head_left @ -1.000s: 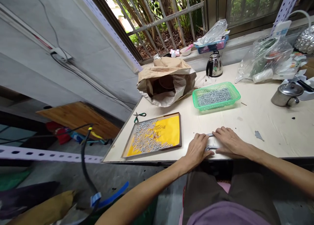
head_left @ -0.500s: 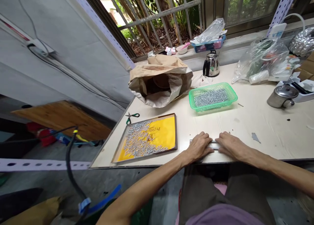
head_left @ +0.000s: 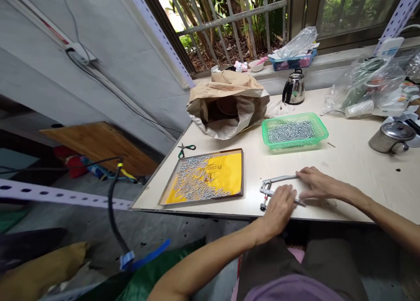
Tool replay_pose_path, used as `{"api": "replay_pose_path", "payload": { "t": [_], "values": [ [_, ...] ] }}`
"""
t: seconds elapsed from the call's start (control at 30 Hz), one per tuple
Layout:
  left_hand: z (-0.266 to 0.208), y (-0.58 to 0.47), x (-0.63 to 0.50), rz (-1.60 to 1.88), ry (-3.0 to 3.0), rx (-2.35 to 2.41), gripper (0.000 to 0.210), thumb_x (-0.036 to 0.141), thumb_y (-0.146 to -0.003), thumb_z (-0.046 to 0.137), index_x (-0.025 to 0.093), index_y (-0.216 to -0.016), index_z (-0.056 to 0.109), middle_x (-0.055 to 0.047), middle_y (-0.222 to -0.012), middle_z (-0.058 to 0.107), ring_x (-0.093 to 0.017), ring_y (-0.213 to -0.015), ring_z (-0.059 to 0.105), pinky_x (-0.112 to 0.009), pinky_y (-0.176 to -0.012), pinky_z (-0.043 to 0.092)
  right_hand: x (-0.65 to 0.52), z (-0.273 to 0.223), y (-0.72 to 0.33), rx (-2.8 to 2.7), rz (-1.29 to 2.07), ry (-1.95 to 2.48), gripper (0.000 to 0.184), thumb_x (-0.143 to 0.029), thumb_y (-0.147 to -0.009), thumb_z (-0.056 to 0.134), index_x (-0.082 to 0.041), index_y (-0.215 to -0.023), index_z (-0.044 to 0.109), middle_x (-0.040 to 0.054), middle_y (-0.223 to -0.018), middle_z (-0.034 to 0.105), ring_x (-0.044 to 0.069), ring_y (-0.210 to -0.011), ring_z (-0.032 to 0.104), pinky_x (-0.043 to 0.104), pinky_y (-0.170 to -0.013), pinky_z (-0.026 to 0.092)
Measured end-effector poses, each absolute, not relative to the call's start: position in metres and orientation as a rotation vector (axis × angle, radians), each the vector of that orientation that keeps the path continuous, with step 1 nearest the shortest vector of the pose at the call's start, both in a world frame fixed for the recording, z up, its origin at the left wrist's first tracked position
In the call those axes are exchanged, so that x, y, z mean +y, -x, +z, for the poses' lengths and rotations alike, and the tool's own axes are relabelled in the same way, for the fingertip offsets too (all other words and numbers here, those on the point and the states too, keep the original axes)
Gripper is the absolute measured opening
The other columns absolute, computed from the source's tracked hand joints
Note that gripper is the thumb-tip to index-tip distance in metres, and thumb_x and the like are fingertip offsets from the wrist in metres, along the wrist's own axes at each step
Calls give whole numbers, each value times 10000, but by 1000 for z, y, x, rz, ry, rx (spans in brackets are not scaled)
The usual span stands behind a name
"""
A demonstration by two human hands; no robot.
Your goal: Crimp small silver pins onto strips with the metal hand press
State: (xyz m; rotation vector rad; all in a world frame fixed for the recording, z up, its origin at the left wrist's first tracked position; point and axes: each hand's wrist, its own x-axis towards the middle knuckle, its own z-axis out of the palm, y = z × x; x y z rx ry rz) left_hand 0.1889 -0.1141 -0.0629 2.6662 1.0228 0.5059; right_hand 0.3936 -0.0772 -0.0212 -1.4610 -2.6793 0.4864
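A plier-like metal hand tool (head_left: 280, 178) lies on the table near its front edge, its two long handles spread apart. A small spring and a dark-tipped part show at its left end. My left hand (head_left: 280, 207) lies over the lower handle with the fingers curled down on it, hiding its middle. At the right end of the upper handle, my right hand (head_left: 315, 183) holds the tip between thumb and fingers. Left of the tool, a shallow tray (head_left: 243, 172) with a yellow sheet (head_left: 226, 167) carries many small silver metal pins (head_left: 193, 180).
Behind the hands stands a green plastic basket (head_left: 323, 132) of similar pins. A brown paper bag (head_left: 210, 84), green-handled scissors (head_left: 186, 148), a metal kettle (head_left: 297, 89), a metal pot (head_left: 389, 137) and a clear plastic bag (head_left: 361, 86) occupy the table (head_left: 354, 169).
The tool's handles were close together under both hands; they are now spread apart. My right hand has moved up and outward with the upper handle. The view has shifted slightly left.
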Motion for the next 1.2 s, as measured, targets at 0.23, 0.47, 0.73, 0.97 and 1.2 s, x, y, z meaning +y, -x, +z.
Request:
{"api": "replay_pose_path", "payload": {
  "t": [0.23, 0.47, 0.73, 0.97, 1.2],
  "values": [
    [-64, -204, -138, 592, -2620, 909, 263, 312, -922, 481, 141, -1118, 526, -119, -1117, 617, -232, -1092, 565, -437, -1066, 379, -58, -16, -376, -2606, 187, 1701, 157, -158, -877, 498, -162, -897, 654, 99, -947, 635, 231, -897, 539, 340, -763, 396],
    [-62, -205, -141, 644, -2434, 861, 309, 339, -892, 535, 114, -1102, 562, -135, -1079, 638, -253, -1094, 565, -441, -1043, 402, -55, -9, -328, -2747, 204, 1453, 185, -163, -855, 576, -227, -993, 682, 84, -1032, 622, 226, -953, 504, 320, -736, 364],
    [-76, -204, -139, 536, -2451, 857, 539, 337, -870, 538, 64, -1329, 461, -179, -1353, 503, -340, -1327, 375, -472, -1097, 326, -69, -28, -273, -2968, 134, 802, 169, -131, -849, 577, -187, -707, 649, 60, -879, 627, 204, -871, 489, 326, -678, 343],
    [-71, -205, -137, 581, -2599, 851, 500, 370, -894, 497, 82, -1302, 475, -154, -1343, 514, -301, -1301, 409, -414, -1071, 369, -75, -2, -275, -2477, 196, 479, 200, -103, -900, 455, -203, -807, 601, 15, -752, 626, 155, -739, 540, 286, -661, 415],
    [-36, -112, -85, 718, -2644, 1578, 241, 145, -900, 433, 173, -922, 672, -85, -874, 648, -191, -821, 573, -302, -716, 489, -12, 64, -342, -2031, -380, 973, 148, -234, -914, 491, -224, -988, 618, 57, -876, 665, 222, -830, 604, 373, -754, 491]
  ]
}}
